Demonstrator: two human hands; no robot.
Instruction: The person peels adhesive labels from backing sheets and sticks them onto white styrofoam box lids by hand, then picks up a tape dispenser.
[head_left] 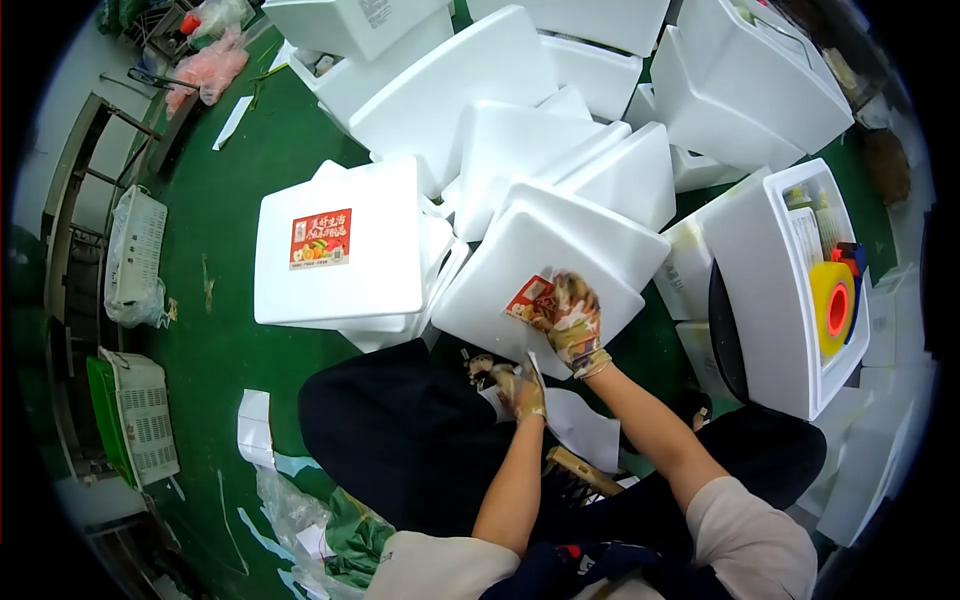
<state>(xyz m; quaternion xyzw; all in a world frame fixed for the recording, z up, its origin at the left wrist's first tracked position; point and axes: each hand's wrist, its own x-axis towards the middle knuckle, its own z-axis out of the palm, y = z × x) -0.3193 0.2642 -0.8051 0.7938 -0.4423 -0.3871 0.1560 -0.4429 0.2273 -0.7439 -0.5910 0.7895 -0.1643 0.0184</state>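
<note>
Both of my hands wear patterned, stained gloves. My right hand [575, 325] is at the right edge of a red printed sticker [526, 297], its fingers bent and gripping it. The sticker lies against a white foam lid [490, 300] that leans in front of me; part of it is hidden by the hand. Below, my left hand [518, 390] is closed on white paper sheets [582, 428] that hang down over my lap. To the left, another white foam lid [385, 245] bears a red sticker with fruit pictures [320, 240], atop a pile of lids.
More white foam lids and boxes [590, 75] are heaped ahead. At right, a foam box [770, 300] holds a yellow tape roll [832, 308]. Plastic crates [135, 245] stand at left on the green floor [215, 350], with plastic bags [355, 535] near my legs.
</note>
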